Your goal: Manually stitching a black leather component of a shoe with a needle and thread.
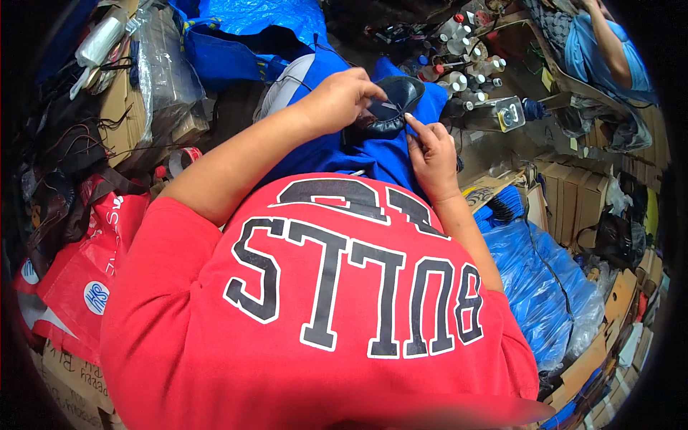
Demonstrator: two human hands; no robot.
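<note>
A black shoe [405, 91] with a smooth, leather-like surface and a gathered edge lies over blue cloth [315, 154] on my lap. My left hand [347, 99] reaches over it from the left, with its fingers pinched together at the shoe's opening. By those fingertips shows a thin pale streak, too small to name. From the right, my right hand [431, 152] pinches the near right edge of the shoe between thumb and forefinger. The shoe's underside is hidden.
Several capped bottles [459, 61] stand beyond my right hand, near a squarish clear bottle [504, 115]. Blue plastic wrapping [537, 279] and stacked cardboard [573, 197] lie at right. On the left are a red bag [93, 258] and plastic-covered cardboard [161, 79]. Another person's arm [609, 43] shows far right.
</note>
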